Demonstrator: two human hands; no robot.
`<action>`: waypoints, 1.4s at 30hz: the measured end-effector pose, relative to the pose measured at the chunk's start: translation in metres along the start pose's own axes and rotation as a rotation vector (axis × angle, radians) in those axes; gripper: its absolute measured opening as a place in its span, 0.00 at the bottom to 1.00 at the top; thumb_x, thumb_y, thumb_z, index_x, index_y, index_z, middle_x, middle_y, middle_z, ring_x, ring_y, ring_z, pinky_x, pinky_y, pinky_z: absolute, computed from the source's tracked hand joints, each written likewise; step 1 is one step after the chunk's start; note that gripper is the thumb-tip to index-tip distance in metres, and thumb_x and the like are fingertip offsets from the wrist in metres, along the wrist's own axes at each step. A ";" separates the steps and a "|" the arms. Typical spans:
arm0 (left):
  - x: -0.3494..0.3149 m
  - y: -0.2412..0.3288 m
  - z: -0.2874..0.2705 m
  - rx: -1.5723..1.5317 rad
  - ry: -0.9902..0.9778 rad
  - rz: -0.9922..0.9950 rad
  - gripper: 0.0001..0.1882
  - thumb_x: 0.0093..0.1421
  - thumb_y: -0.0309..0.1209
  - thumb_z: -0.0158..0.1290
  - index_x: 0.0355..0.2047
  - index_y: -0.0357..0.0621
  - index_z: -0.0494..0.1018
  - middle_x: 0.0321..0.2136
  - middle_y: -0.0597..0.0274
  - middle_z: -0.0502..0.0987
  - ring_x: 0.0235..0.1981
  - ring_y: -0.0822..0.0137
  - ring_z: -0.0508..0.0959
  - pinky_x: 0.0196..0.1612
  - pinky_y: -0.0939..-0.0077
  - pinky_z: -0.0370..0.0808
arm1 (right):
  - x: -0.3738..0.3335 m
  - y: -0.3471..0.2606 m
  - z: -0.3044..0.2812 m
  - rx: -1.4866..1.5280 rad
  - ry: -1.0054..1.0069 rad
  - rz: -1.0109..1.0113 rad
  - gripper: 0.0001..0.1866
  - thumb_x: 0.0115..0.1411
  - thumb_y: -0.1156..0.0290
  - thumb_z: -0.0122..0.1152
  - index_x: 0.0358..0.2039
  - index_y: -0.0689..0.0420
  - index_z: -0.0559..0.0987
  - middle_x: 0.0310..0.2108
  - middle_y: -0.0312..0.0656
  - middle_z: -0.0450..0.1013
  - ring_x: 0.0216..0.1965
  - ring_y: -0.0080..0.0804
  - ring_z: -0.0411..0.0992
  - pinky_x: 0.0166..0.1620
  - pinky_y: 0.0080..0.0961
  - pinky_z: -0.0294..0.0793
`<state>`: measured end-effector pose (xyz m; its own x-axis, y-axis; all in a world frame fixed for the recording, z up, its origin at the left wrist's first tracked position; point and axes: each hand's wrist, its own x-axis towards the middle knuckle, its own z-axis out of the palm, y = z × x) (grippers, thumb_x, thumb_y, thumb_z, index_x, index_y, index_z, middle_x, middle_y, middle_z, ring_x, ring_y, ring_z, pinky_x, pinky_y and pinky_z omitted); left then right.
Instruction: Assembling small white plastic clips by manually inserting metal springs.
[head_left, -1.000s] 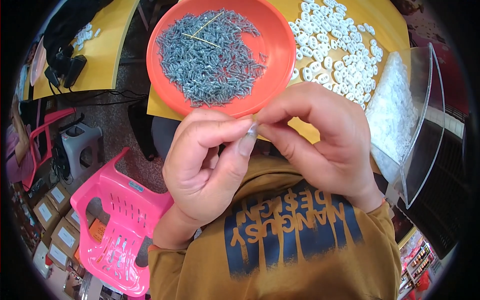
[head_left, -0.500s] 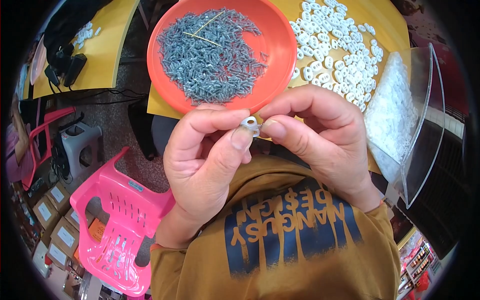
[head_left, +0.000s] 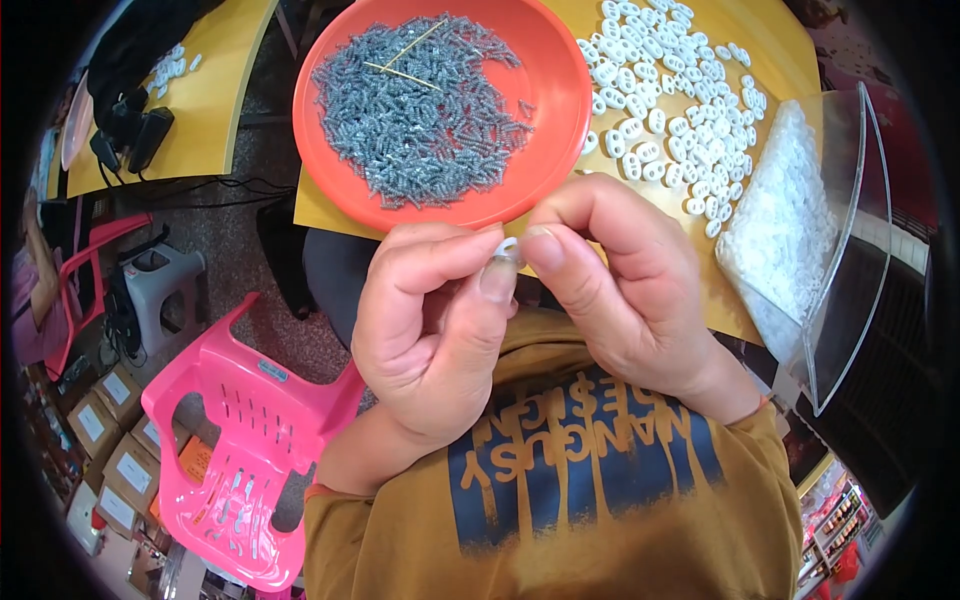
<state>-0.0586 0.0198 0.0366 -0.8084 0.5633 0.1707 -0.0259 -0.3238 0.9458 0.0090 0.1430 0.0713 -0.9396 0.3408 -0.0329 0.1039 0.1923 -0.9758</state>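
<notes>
Yellow table (head_left: 770, 60) — white ring (head_left: 507, 247) between fingers (head_left: 497, 278)

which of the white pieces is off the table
The white piece pinched between left hand and right hand; the others lie loose on the yellow table.

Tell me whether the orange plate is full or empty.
Partly full. The orange plate holds a heap of small grey screws over its left and middle, while its right side and near rim are bare.

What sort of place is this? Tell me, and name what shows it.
Probably a small assembly workshop or home piecework spot. An orange plate heaped with small grey screws, loose white plastic pieces spread on the yellow table, and stacked cardboard boxes on the floor beside a pink plastic chair.
</notes>
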 end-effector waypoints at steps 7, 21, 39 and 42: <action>0.001 0.010 -0.001 -0.475 0.084 -0.457 0.09 0.55 0.22 0.50 0.37 0.35 0.68 0.29 0.60 0.73 0.23 0.77 0.70 0.26 0.87 0.67 | 0.001 0.011 0.000 -0.095 0.047 -0.170 0.03 0.57 0.75 0.52 0.30 0.61 0.70 0.25 0.36 0.67 0.26 0.20 0.63 0.30 0.16 0.62; 0.005 0.014 0.000 -0.235 0.004 -0.256 0.08 0.55 0.20 0.50 0.37 0.36 0.68 0.30 0.63 0.69 0.24 0.80 0.69 0.28 0.89 0.67 | -0.006 0.001 -0.007 0.141 -0.019 -0.081 0.07 0.54 0.80 0.53 0.35 0.65 0.72 0.29 0.41 0.70 0.30 0.24 0.67 0.34 0.18 0.65; 0.012 0.021 -0.015 0.163 -0.210 -0.132 0.11 0.51 0.15 0.52 0.37 0.35 0.72 0.31 0.58 0.70 0.25 0.78 0.71 0.28 0.88 0.68 | -0.002 0.003 -0.015 -0.146 -0.074 -0.178 0.03 0.53 0.77 0.55 0.26 0.62 0.72 0.22 0.40 0.69 0.23 0.30 0.66 0.28 0.22 0.64; 0.011 0.022 -0.015 0.099 -0.198 -0.153 0.12 0.51 0.14 0.50 0.37 0.34 0.72 0.32 0.58 0.70 0.26 0.75 0.73 0.29 0.87 0.70 | -0.003 0.001 -0.015 -0.104 -0.060 -0.148 0.03 0.53 0.77 0.55 0.26 0.62 0.72 0.22 0.39 0.69 0.24 0.29 0.67 0.29 0.21 0.65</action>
<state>-0.0773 0.0073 0.0556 -0.6684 0.7410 0.0653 -0.0736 -0.1532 0.9854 0.0164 0.1557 0.0734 -0.9646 0.2466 0.0933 -0.0066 0.3310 -0.9436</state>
